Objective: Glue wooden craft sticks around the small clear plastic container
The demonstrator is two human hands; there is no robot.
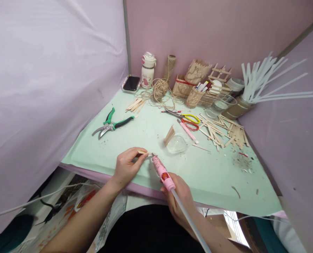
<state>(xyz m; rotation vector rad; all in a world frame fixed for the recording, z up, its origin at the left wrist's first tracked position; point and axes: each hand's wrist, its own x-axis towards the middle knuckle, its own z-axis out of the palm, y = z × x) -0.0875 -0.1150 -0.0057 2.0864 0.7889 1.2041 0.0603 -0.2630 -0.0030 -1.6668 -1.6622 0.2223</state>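
Observation:
My left hand (126,166) pinches a small wooden stick piece (143,153) just above the green mat (135,140) near its front edge. My right hand (181,200) is wrapped round a pink hot glue gun (162,173) with a clear glue stick out its back. The gun's nozzle points at the end of the wooden piece and nearly touches it. A small glass bowl (176,144) with a fan of wooden sticks (169,135) leaning on it lies just beyond the nozzle.
Green-handled pruning shears (111,124) lie at left. Yellow scissors (184,116), red scissors and a pink knife sit mid-table. Loose popsicle sticks (225,131) pile at right. At the back stand a phone (131,83), bottle (147,70), twine (159,89), stick baskets and white strips (264,79).

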